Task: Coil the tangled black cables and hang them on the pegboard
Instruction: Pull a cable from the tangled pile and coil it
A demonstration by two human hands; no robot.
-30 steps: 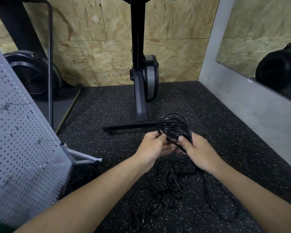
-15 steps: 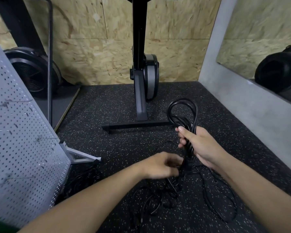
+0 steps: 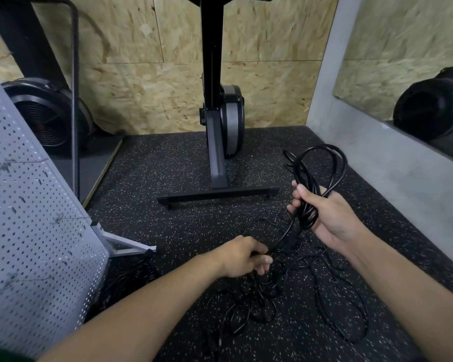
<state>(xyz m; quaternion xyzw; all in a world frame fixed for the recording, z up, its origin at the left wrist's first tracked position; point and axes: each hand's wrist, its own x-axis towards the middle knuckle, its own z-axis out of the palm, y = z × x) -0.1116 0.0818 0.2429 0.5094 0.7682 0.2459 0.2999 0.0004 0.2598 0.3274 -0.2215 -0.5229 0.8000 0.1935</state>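
Our right hand (image 3: 330, 220) grips a cable coil (image 3: 304, 184); our left hand (image 3: 242, 257) pinches its strand (image 3: 283, 237). A pegboard (image 3: 32, 244) stands left, an exercise machine (image 3: 220, 121) far ahead.

A: Entry one, left hand (image 3: 242, 257)?
B: Coming off the coil (image 3: 302, 176), dropping toward the floor tangle (image 3: 259, 304), and now gripping a single strand (image 3: 283, 236).
A: Entry two, right hand (image 3: 327, 218)?
B: Holding the coil alone, carrying it rightward and slightly up.
A: Entry three, the strand?
B: Pulling straight as the two hands are drawing apart.
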